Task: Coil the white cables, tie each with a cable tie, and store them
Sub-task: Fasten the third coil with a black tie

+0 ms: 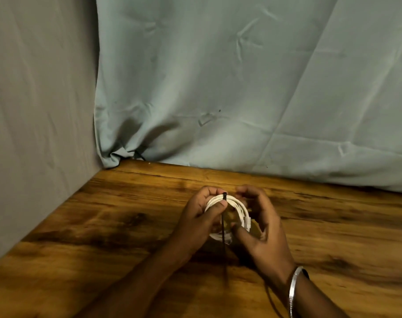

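White cable (237,206), wound into a coil, is held just above the wooden table (103,226) between both hands. The left hand (200,216) grips the coil where a black cable tie (223,228) loops over it, thumb pressing beside the tie's head. The right hand (264,228) curls around the coil's other side, a silver bangle (294,288) on its wrist.

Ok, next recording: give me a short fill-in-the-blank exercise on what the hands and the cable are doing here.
1. The left hand grips a coiled ____ cable.
2. A thin ____ plastic cable tie wraps over the coil's top.
3. The right hand wears a ____ bangle at the wrist.
4. Both hands work above a ____ table.

Missing words: white; black; silver; wooden
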Available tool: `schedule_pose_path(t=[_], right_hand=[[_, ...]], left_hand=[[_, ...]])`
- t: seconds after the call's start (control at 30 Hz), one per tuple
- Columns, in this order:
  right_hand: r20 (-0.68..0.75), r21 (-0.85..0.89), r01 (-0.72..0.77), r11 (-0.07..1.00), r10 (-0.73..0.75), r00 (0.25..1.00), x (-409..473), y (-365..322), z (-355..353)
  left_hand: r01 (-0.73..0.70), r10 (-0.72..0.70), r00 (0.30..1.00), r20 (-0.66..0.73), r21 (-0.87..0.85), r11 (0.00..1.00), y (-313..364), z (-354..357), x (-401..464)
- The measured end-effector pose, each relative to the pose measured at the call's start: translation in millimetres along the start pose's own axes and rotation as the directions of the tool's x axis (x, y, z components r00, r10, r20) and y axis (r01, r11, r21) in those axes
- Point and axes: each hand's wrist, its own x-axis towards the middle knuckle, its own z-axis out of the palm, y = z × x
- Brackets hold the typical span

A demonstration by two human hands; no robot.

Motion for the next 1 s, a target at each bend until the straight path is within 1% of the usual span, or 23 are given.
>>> schedule_pose_path(t=[0.03, 0.07, 0.1, 0.13, 0.17, 0.2, 0.23, 0.27, 0.33, 0.4, 0.5, 0.6, 0.67, 0.7, 0.73, 0.8, 0.87, 0.9, 1.0], right_hand=[[0.019, 0.222, -0.074, 0.972, 0.071, 0.997, 1.5, 2.5, -1.1], [0.064, 0.426, -0.152, 0.892, 0.138, 0.988, 2.9, 4.9, -2.5], [0.091, 0.525, -0.220, 0.822, 0.204, 0.975, 2.4, 8.6, -3.4], [0.096, 0.525, -0.269, 0.808, 0.258, 0.961, 1.7, 11.9, -3.5], [0.081, 0.452, -0.300, 0.840, 0.297, 0.952, 1.5, 10.4, -2.0], [0.016, 0.302, -0.308, 0.902, 0.318, 0.948, -0.4, 11.7, -2.4], [-0.014, 0.190, -0.333, 0.923, 0.342, 0.939, -2.4, 13.5, -3.7], [-0.037, 0.161, -0.373, 0.914, 0.383, 0.923, -1.7, 12.8, -4.2], [0.017, 0.204, -0.435, 0.877, 0.441, 0.897, 5.8, 4.8, -2.0], [0.063, 0.326, -0.476, 0.817, 0.483, 0.873, 13.9, 3.0, -2.8], [0.124, 0.304, -0.512, 0.803, 0.500, 0.857, 15.8, 5.3, -3.9], [0.170, 0.271, -0.568, 0.777, 0.543, 0.823, 14.1, 3.4, -7.0], [0.157, 0.346, -0.562, 0.751, 0.545, 0.824, 14.5, -1.1, -8.2], [0.144, 0.406, -0.559, 0.723, 0.553, 0.821, 14.4, -1.1, -8.9], [0.142, 0.461, -0.556, 0.692, 0.561, 0.816, 14.4, 0.0, -9.2], [0.175, 0.543, -0.557, 0.629, 0.564, 0.807, 16.1, -2.1, -10.3], [0.221, 0.570, -0.579, 0.583, 0.570, 0.792, 17.8, -4.4, -12.3], [0.226, 0.571, -0.586, 0.575, 0.576, 0.786, 19.0, -5.1, -13.5], [0.180, 0.533, -0.556, 0.638, 0.556, 0.811, 19.8, -4.4, -15.9]], left_hand=[[-0.014, 0.013, 0.999, 0.031, 0.041, 0.999, -1.0, -0.3, -0.6], [-0.036, 0.030, 0.998, 0.055, 0.094, 0.995, -2.3, -1.3, -1.3], [-0.062, 0.051, 0.996, 0.072, 0.148, 0.987, -3.5, -2.6, -2.0], [-0.098, 0.081, 0.993, 0.084, 0.217, 0.971, -4.3, -4.7, -2.3], [-0.150, 0.125, 0.987, 0.101, 0.297, 0.943, -4.4, -6.7, -2.2], [-0.206, 0.166, 0.977, 0.135, 0.380, 0.902, -3.9, -8.7, -1.9], [-0.256, 0.193, 0.964, 0.182, 0.446, 0.858, -2.9, -9.8, -2.2], [-0.297, 0.206, 0.951, 0.232, 0.494, 0.817, -1.6, -9.9, -3.0], [-0.378, 0.233, 0.921, 0.312, 0.577, 0.724, -1.0, -8.9, -5.3], [-0.434, 0.257, 0.898, 0.357, 0.630, 0.644, -2.5, -6.2, -7.5], [-0.479, 0.288, 0.877, 0.385, 0.647, 0.594, -2.3, -3.1, -9.2], [-0.509, 0.321, 0.861, 0.395, 0.672, 0.538, -1.0, -2.0, -8.8], [-0.526, 0.350, 0.848, 0.399, 0.717, 0.457, 0.4, 0.6, -10.5], [-0.532, 0.371, 0.840, 0.396, 0.739, 0.414, 1.1, 2.8, -11.8], [-0.530, 0.390, 0.836, 0.386, 0.752, 0.392, 2.2, 4.8, -12.6], [-0.526, 0.416, 0.834, 0.362, 0.750, 0.401, 3.0, 10.2, -13.9], [-0.531, 0.424, 0.831, 0.360, 0.742, 0.410, 2.4, 15.7, -14.7], [-0.532, 0.423, 0.829, 0.366, 0.749, 0.394, 1.5, 17.9, -14.6], [-0.555, 0.396, 0.816, 0.420, 0.759, 0.340, -1.2, 22.2, -15.8]])
